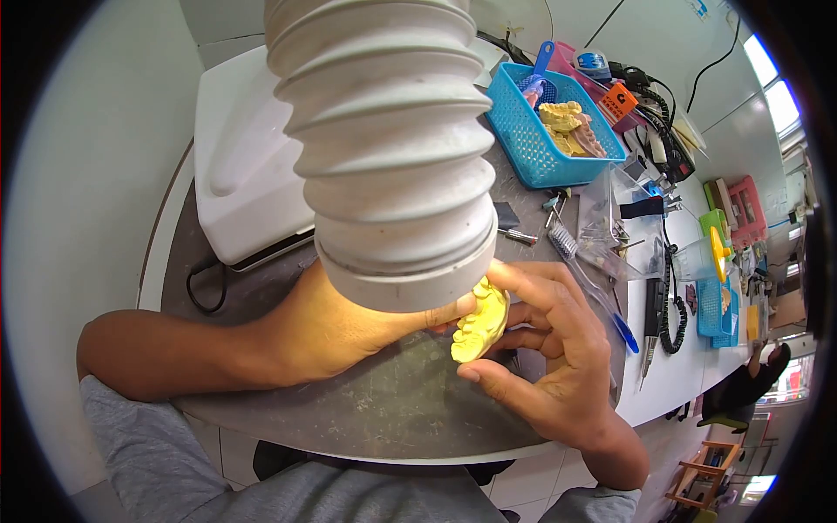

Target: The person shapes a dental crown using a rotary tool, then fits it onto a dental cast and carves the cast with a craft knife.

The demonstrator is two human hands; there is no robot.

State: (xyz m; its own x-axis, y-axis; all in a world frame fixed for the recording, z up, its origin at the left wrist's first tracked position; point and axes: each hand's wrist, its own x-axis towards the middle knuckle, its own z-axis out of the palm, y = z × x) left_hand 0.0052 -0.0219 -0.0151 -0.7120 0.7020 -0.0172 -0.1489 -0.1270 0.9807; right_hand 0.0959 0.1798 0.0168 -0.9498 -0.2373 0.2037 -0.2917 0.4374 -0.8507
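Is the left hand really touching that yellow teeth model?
Touching. In the head view, the left hand has its thumb against the yellow teeth model.

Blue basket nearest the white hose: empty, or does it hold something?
Not empty: yellow casts and a blue-handled tool show inside the blue basket; its bottom is hidden.
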